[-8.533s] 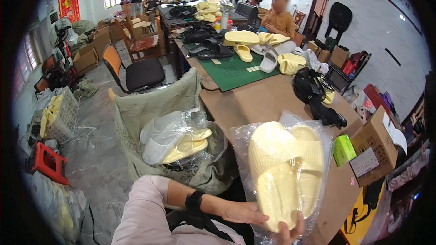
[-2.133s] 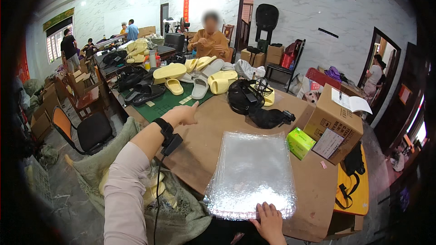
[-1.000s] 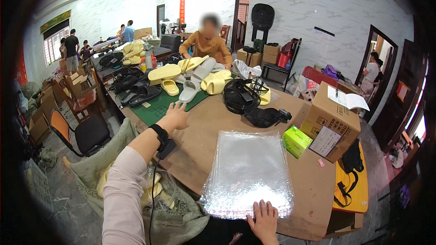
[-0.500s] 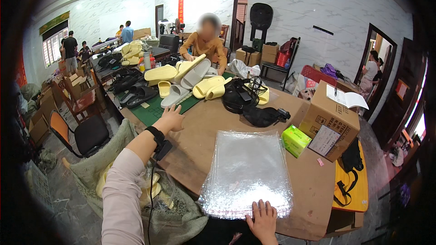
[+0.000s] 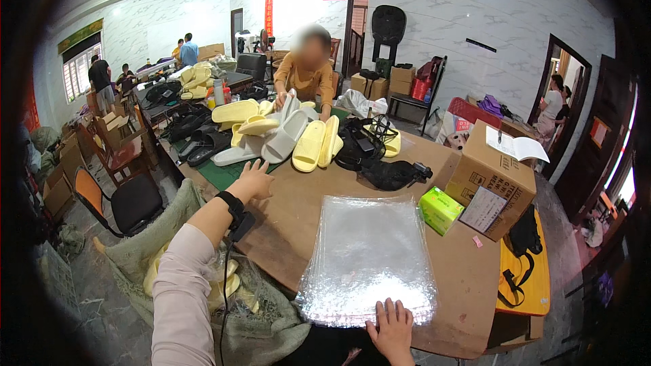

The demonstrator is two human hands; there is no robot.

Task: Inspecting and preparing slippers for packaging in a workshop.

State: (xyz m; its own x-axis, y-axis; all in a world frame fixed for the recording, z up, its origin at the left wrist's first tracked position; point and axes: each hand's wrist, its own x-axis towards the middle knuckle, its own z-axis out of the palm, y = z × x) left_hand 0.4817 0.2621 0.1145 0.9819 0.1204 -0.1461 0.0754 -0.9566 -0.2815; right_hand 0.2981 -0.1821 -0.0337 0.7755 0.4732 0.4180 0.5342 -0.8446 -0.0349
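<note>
Right hand: the right hand [image 5: 392, 325] lay at the near edge of the brown cardboard-covered tabletop [image 5: 305, 220], fingers [image 5: 383, 310] spread flat, pressing the near edge of the stack, gripping nothing.
Bags: the stack of clear, glossy plastic bags [image 5: 369, 257] lay flat near the near edge; judged light, limp and slippery, best pinched at one corner.
Left hand: the left hand [image 5: 253, 179] reached toward the far left edge, fingers loosely open, empty, just short of the slippers.
Slippers: the pile of pale yellow and white foam slippers [image 5: 285, 137] sat at the far edge; judged light, springy, easy to grasp at the strap.
Beyond: a small green box [image 5: 440, 209] beside a brown cardboard carton [image 5: 491, 179], toward the right edge.
</note>
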